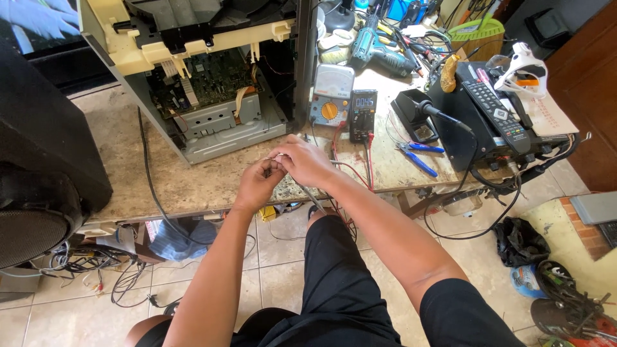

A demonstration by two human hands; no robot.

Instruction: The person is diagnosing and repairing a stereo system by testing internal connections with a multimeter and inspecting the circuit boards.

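Both hands meet at the near edge of the speckled stone-look worktop. The left hand and right hand pinch together on a thin pale wire, seemingly a bare lead. Just beyond stand a black digital multimeter and a grey analogue meter with an orange dial. An opened beige appliance chassis sits left.

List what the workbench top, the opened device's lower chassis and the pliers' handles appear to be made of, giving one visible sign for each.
Workbench top: probably stone or a stone-look laminate, given its speckled beige-brown mottled surface.
Lower chassis: looks like bare sheet metal, dull grey, with folded edges and punched slots.
Pliers' handles: seemingly plastic or rubber sleeves, uniformly bright blue and smooth.
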